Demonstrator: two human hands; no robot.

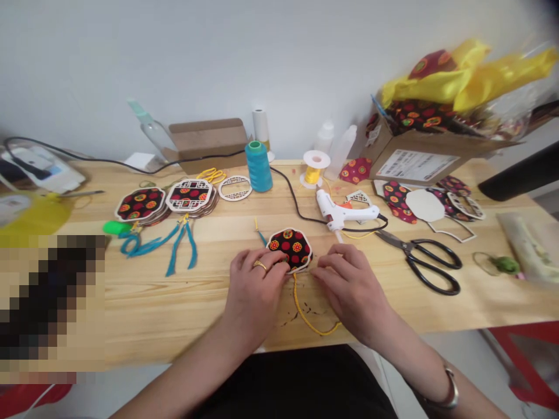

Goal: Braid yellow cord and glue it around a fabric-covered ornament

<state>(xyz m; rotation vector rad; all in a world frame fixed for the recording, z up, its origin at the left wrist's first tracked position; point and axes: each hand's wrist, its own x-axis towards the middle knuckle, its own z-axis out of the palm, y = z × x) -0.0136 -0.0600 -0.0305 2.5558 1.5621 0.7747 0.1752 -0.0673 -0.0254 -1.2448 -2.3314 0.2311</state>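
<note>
A scallop-edged ornament (pixel 289 247) covered in black fabric with red and orange flowers lies on the wooden table in front of me. My left hand (pixel 257 279), a ring on one finger, grips its lower left edge. Close to the ornament's right edge is my right hand (pixel 349 282), its fingers bent together; whatever is between the fingertips is hidden. A braided yellow cord (pixel 301 308) hangs from the bottom of the ornament and curves toward my right wrist. A bit of blue tassel (pixel 261 237) shows at the upper left.
Behind my hands rest a white glue gun (pixel 349 214), a blue thread cone (pixel 258 166) and a yellow cord spool (pixel 313 169). Black-handled scissors (pixel 419 256) lie right. Finished ornaments (pixel 190 198) with blue tassels are stacked left. A cardboard box (pixel 410 157) holds fabric.
</note>
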